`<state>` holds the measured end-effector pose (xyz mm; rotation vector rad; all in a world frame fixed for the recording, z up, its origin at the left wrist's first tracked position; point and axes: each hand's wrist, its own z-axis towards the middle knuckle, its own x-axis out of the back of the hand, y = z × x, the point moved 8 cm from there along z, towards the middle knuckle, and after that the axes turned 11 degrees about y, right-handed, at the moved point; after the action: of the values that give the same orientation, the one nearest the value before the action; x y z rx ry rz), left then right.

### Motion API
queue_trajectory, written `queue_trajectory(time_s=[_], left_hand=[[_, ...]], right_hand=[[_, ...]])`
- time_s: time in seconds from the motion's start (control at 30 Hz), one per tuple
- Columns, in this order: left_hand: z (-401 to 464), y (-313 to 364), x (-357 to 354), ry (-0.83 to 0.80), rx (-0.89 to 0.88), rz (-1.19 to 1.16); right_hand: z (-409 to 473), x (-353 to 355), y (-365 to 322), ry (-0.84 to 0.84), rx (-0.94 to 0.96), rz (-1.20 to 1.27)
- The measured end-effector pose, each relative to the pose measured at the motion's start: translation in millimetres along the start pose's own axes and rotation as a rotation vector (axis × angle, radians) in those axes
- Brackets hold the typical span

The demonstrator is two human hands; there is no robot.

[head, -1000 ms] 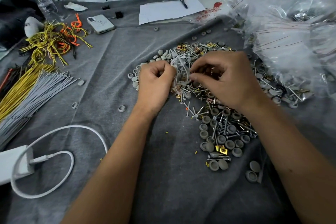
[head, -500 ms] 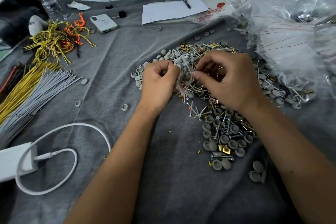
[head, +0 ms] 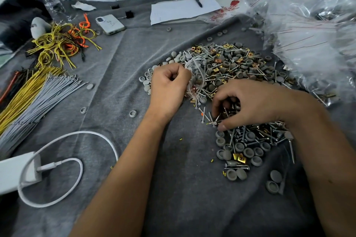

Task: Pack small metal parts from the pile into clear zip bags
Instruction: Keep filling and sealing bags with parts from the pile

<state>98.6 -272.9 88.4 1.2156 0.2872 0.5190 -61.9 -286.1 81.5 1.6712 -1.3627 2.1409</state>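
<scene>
Mostly round caps (head: 223, 153), slender screws (head: 234, 137).

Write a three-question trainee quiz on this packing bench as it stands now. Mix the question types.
1. True or false: the left hand holds a clear zip bag in its grip.
2. Where is the right hand working? A) in the pile of parts B) on the phone C) on the white cable
3. Fill in: a pen lies on the sheet of ____.

Key: 1 true; 2 A; 3 paper.
</scene>
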Motion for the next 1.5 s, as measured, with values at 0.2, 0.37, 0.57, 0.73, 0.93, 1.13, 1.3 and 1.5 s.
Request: queue_trajectory(time_s=[0.2, 0.37, 0.57, 0.73, 0.93, 1.13, 1.3, 1.5], left_hand=[[0.7, -1.9, -0.6, -0.001, 0.006, -0.007], [0.4, -2.9, -1.6, -0.001, 0.005, -0.014], [1.5, -5.2, -2.1, -0.005, 0.017, -0.016], [1.7, -6.5, -1.3, 0.004, 0.026, -0.014], [2.6, -6.1, 0.4, 0.013, 0.022, -0.014], [2.4, -4.3, 1.2, 0.016, 0.012, -0.007], [1.4, -3.9, 0.4, 0.008, 0.024, -0.013], [1.3, -4.1, 1.0, 0.01, 0.035, -0.023]], right_hand=[[1.9, -3.5, -5.1, -0.008, -0.013, -0.065], [3.8, -9.8, -6.9, 0.039, 0.004, -0.18], [8.8, 6.1, -8.6, 0.192, 0.057, -0.163], [4.1, 34.0, -1.5, 0.473, 0.031, -0.12], [4.7, 26.7, 13.7, 0.313, -0.04, -0.095], [3.9, 18.0, 13.7, 0.176, -0.055, -0.168], [4.2, 16.9, 14.7, 0.181, -0.082, -0.197], [3.7, 24.1, 17.5, 0.255, -0.101, -0.185]])
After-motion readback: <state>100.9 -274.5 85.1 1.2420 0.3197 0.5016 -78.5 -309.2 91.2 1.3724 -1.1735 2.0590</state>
